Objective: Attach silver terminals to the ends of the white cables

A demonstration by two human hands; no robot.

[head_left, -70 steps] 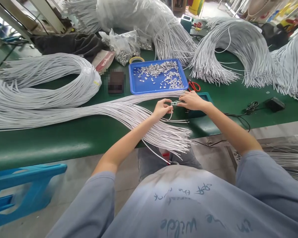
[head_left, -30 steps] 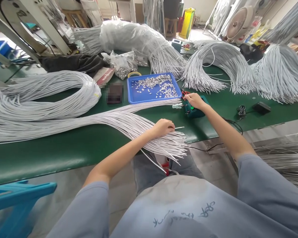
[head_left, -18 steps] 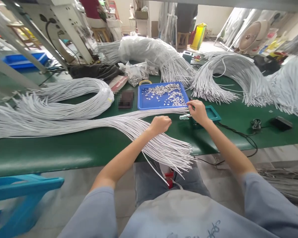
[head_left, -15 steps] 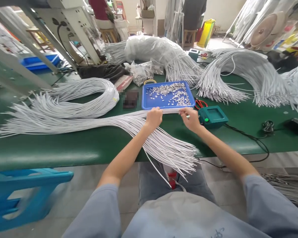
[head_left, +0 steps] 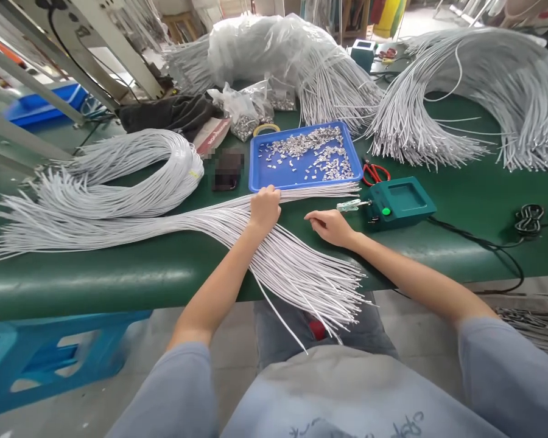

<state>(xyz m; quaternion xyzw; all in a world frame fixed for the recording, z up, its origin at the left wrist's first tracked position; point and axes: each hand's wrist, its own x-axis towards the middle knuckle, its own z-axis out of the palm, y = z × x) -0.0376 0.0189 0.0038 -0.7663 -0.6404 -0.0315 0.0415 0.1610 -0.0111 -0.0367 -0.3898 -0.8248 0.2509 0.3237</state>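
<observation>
Near the front edge of the blue tray, my left hand (head_left: 265, 210) is closed around white cables (head_left: 319, 191), part of a long bundle on the bench. The rest of that bundle (head_left: 301, 267) fans out below my left wrist and over the bench edge. My right hand (head_left: 331, 227) is over the green bench between the two groups of cables, its fingers curled and pressed together; whether anything is in them I cannot make out. Just above it, a pale clip-like tip (head_left: 348, 206) sticks out of a small green device (head_left: 402, 201) with a lit green button.
Small metal pieces lie in the blue tray (head_left: 256, 161). Red-handled pliers (head_left: 377, 174) are beside it. Coiled cable bundles lie at left (head_left: 164, 188), back (head_left: 260, 48) and right (head_left: 506, 67). A black cord (head_left: 488, 242) trails from the device. A blue stool (head_left: 68, 359) is below.
My right hand has drawn back left and toward me, away from the cable ends and the device. My left hand has shifted slightly left along the cables. The view has tilted down.
</observation>
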